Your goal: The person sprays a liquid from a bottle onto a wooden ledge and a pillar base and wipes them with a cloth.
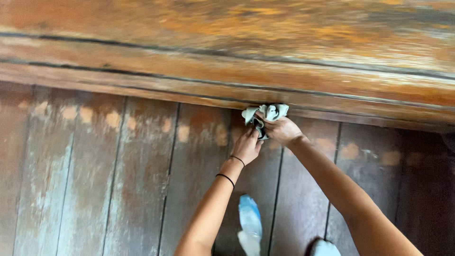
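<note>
A crumpled pale grey-green cloth (270, 112) is pressed against the lower moulded edge of a worn brown wooden surface (227, 71). My right hand (283, 130) is closed on the cloth from below. My left hand (247, 146) touches the cloth's lower left corner, fingers curled around it. Two thin dark bands circle my left wrist. Both forearms reach up from the bottom of the view.
Below lies a weathered plank floor (95, 180) with faded pale patches. A blurred blue and white object (250, 223) sits on the floor between my arms, and a pale rounded object (326, 247) shows at the bottom edge.
</note>
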